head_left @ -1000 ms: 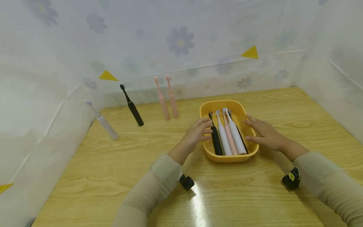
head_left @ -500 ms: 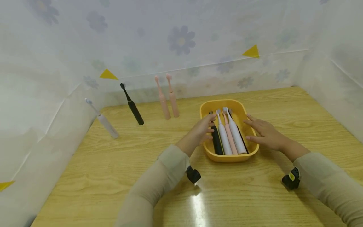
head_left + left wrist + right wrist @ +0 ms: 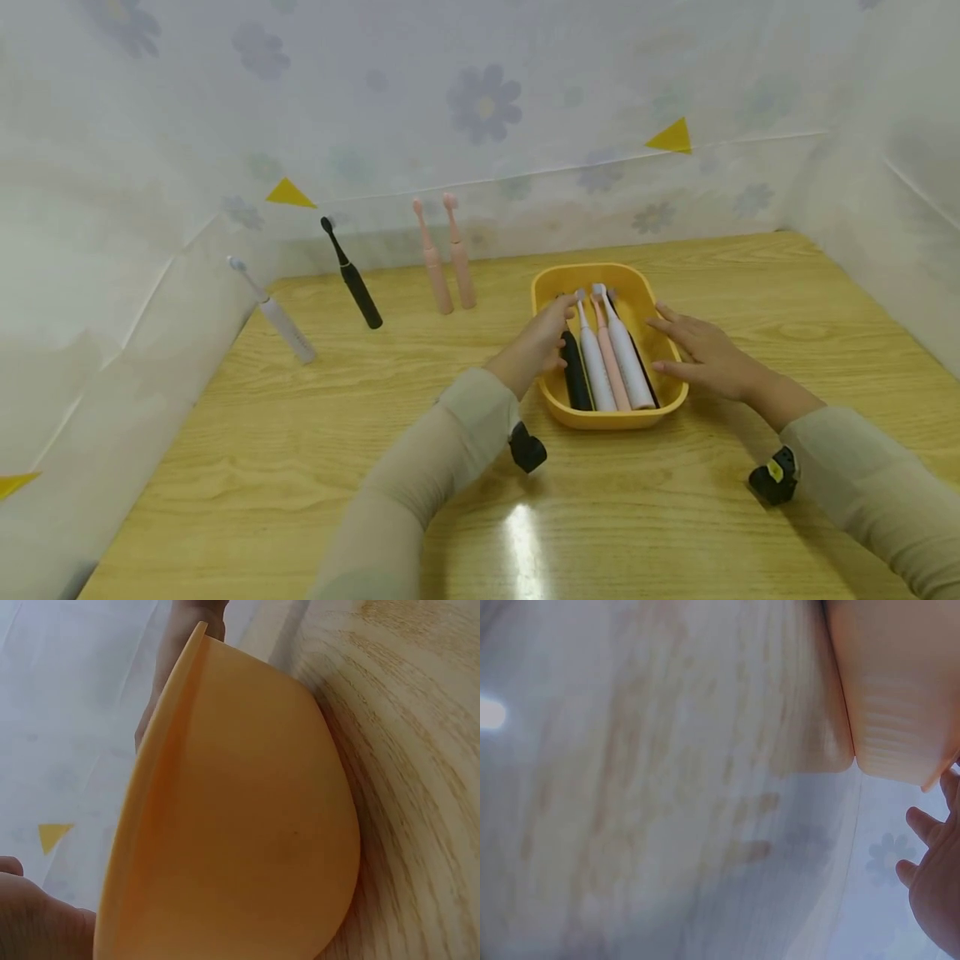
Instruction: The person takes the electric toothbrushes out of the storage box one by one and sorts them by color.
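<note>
The left hand [image 3: 534, 342] leans over the left rim of the tray [image 3: 611, 421], its fingers loosely bent and seeming to hold nothing; whether they touch the black brush [image 3: 575, 379] beneath is hard to tell. The right hand [image 3: 697, 354] lies at the opposite rim, fingers straight and spread, gripping nothing. Between the hands, in the tray, are a white brush [image 3: 596, 371], a pink brush [image 3: 613, 367], a second white brush [image 3: 630, 367] and, mostly hidden beside it, a second black brush [image 3: 647, 375]. The left fingers mask most of the first black brush's neck and head. Both wrist views cut off the hands, and the right one is blurred. Farther left on the surface [image 3: 300, 467] lie four more brushes [image 3: 362, 296]. Compared with a second ago, the left hand sits farther over the tray, covering the black head that showed then; the right hand and the brushes keep their places
</note>
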`<state>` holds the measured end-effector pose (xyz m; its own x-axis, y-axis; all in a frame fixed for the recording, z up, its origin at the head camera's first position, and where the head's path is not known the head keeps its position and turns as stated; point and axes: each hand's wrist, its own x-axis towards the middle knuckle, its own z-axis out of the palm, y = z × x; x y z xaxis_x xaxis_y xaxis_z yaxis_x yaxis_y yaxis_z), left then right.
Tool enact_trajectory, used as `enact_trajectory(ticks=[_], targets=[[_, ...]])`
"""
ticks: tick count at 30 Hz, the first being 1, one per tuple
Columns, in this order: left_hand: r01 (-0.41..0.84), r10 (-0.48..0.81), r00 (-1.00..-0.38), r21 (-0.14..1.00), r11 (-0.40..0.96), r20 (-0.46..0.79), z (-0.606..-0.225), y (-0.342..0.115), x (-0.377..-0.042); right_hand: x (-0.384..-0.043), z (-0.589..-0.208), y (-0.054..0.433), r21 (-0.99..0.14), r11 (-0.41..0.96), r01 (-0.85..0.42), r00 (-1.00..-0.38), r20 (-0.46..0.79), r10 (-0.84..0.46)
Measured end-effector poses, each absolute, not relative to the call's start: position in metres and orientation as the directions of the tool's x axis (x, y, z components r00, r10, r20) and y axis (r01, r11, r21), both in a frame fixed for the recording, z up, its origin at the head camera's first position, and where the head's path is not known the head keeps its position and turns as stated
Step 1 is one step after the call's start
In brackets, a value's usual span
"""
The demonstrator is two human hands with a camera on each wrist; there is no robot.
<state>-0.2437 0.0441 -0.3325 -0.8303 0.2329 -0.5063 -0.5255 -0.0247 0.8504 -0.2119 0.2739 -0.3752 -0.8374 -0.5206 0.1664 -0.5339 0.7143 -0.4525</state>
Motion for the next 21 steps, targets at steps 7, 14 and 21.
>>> enact_trajectory(ticks=[7, 14, 21], targets=[[-0.536, 0.188, -0.832, 0.844, -0.027, -0.522, -0.338, 0.053, -0.251, -0.211, -0.374, 0.274, -0.456, 0.718, -0.527, -0.841, 0.159, -0.517], [-0.525, 0.175, -0.843, 0.848, -0.072, -0.508, -0.342, 0.059, -0.255, -0.211, -0.374, 0.274, -0.449, 0.720, -0.530, -0.839, 0.155, -0.521], [-0.552, 0.150, -0.829, 0.831, -0.068, -0.538, -0.349, 0.063, -0.264, -0.211, -0.374, 0.274, -0.440, 0.710, -0.549, -0.827, 0.163, -0.538]])
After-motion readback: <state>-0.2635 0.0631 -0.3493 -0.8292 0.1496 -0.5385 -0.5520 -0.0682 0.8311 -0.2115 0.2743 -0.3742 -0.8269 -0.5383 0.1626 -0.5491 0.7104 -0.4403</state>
